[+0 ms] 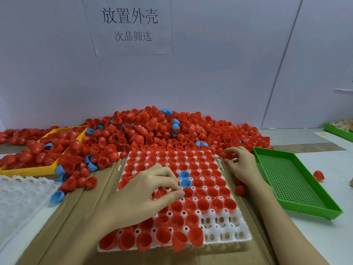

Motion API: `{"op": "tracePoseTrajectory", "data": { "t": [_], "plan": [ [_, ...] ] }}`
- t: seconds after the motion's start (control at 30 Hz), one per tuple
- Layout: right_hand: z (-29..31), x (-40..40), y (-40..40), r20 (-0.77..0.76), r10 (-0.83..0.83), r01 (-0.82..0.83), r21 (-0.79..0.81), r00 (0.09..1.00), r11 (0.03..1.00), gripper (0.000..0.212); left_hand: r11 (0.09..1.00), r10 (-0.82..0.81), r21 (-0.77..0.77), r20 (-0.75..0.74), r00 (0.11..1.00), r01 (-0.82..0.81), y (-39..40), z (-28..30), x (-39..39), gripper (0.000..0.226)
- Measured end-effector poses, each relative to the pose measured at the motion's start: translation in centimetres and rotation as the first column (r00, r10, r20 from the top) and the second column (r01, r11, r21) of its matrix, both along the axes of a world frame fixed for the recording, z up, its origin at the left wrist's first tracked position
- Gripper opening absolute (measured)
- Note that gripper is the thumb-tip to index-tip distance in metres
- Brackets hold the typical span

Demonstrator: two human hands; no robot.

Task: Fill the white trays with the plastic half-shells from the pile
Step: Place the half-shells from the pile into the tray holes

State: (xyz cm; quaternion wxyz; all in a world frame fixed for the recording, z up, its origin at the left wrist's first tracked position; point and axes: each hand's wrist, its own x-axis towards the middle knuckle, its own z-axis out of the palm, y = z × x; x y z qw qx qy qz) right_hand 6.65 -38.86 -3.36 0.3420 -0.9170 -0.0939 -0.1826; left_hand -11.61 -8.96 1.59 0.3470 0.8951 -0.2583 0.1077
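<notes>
Wall sign (129, 25) reads 放置外壳 / 次品筛选; white tray (227, 231) nearly full.
Left hand (145, 196) over tray, fingertips pinched, maybe on a shell; right hand (238, 161) fingers curled grasping red half-shells (228, 155) at pile (152, 129) edge.

A pale lavender-white wall (219, 73) fills the far side, with a white paper sign (129, 25) printed in black characters fixed at upper left. A brown cardboard sheet (80, 217) covers the near tabletop; the light is even.
</notes>
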Motion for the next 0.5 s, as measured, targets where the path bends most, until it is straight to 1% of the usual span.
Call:
{"op": "tracePoseTrajectory", "data": {
  "t": [0.1,0.17,0.23,0.3,0.4,0.47,0.5],
  "plan": [
    [0.8,-0.9,0.8,0.024,0.057,-0.060,0.148,0.998,0.987,0.042,0.999,0.043,-0.029,0.002,0.999,-0.043,-0.1,0.0,0.1,0.018],
    [1.9,-2.2,1.7,0.024,0.157,-0.158,0.258,0.987,0.953,0.055,0.994,0.096,-0.048,0.023,0.995,-0.095,-0.2,0.0,0.2,0.015],
    [2.8,-3.9,2.8,0.007,0.274,-0.261,0.331,0.962,0.907,0.069,0.986,0.149,-0.086,0.047,0.988,-0.145,-0.4,-0.1,0.3,0.012],
    [3.6,-5.8,4.1,-0.004,0.403,-0.371,0.385,0.915,0.845,0.078,0.976,0.176,-0.144,0.067,0.982,-0.165,-0.5,-0.2,0.4,0.024],
    [4.8,-8.5,6.2,-0.014,0.600,-0.547,0.395,0.800,0.738,0.080,0.971,0.161,-0.188,0.045,0.986,-0.150,-0.7,-0.5,0.4,0.039],
    [5.2,-9.9,7.6,-0.022,0.681,-0.628,0.365,0.732,0.687,0.077,0.973,0.143,-0.182,-0.005,0.990,-0.142,-1.1,-0.7,0.5,0.039],
    [5.3,-10.4,8.1,-0.024,0.700,-0.650,0.347,0.714,0.676,0.074,0.968,0.149,-0.200,-0.021,0.989,-0.150,-1.2,-0.9,0.6,0.034]
  ]
}}
